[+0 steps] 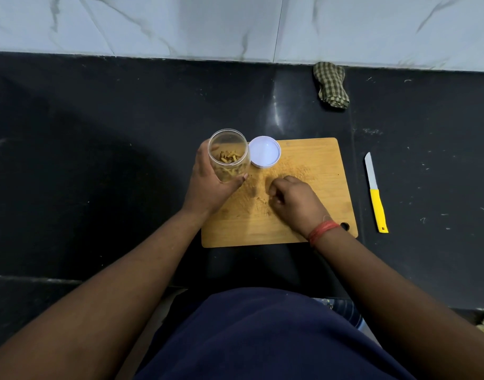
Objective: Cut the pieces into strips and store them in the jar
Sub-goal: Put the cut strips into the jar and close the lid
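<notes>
A board (pixel 304 215) lies on the tabletop (pixel 98 160). The jar (pixel 229 154) stands at the board's far left corner with strips (pixel 229 157) in it, held by the left hand (pixel 210 185). The lid (pixel 264 152) lies on the board just right of the jar. The right hand (pixel 293 200) rests on the board's middle. The knife (pixel 375 193) lies on the tabletop right of the board, and a cloth (pixel 330 85) lies behind it, against the wall (pixel 235 23).

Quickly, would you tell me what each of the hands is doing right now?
Left hand: holds the jar.
Right hand: fingers curled on the board; whether it pinches anything cannot be told.

We are seeing a yellow-handled knife (pixel 375 193) right of our hands, a white lid (pixel 264 152), and a green checked cloth (pixel 330 85) beyond.
</notes>
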The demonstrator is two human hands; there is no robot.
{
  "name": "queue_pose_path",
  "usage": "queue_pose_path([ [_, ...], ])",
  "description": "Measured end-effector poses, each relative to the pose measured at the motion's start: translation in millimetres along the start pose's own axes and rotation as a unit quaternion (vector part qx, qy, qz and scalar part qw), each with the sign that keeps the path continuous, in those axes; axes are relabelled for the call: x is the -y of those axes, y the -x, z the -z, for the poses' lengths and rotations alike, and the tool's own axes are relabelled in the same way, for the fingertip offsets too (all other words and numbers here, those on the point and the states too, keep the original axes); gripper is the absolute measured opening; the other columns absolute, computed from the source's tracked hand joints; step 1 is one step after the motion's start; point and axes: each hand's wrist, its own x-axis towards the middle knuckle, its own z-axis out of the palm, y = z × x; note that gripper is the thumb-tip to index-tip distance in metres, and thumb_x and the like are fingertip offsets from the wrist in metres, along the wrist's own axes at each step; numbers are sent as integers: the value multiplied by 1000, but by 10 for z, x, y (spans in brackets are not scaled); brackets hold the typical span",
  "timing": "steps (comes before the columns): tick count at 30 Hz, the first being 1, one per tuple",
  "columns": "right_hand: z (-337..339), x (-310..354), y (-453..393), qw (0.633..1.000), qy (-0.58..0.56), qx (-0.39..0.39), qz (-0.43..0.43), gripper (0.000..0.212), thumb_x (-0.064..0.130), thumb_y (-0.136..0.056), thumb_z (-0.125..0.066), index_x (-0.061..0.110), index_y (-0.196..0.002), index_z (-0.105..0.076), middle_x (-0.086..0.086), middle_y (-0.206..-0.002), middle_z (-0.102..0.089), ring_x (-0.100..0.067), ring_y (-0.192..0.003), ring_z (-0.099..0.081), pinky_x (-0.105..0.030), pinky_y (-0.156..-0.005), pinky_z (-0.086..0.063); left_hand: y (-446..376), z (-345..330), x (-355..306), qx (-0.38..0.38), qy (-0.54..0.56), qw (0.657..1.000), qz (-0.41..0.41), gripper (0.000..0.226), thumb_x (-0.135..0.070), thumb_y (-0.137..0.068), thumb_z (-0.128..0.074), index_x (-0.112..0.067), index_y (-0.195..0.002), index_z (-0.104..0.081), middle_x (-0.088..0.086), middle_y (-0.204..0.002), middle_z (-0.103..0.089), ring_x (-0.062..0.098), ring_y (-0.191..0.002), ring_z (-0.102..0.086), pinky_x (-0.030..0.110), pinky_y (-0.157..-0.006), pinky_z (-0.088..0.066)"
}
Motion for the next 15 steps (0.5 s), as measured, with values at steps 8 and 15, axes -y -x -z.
queue_pose_path([
  [8,-193,235,-83,982,168,42,77,24,-1,-85,-57,8,-107,-60,-13,-98,-56,-32,-92,-53,-38,-70,-48,-5,-2,17,2,-10,1000,4,101,-51,-71,-85,-22,-149,-27,0,-145,-43,13,-132,-46,42,-105,-48],
  [15,-208,222,-109,984,161,48,64,25,3,-86,-54,6,-111,-57,-18,-96,-56,-37,-91,-55,-37,-70,-45,-2,9,12,6,-6,1000,6,101,-56,-71,-83,-23,-148,-27,-1,-145,-43,13,-132,-47,44,-104,-50],
])
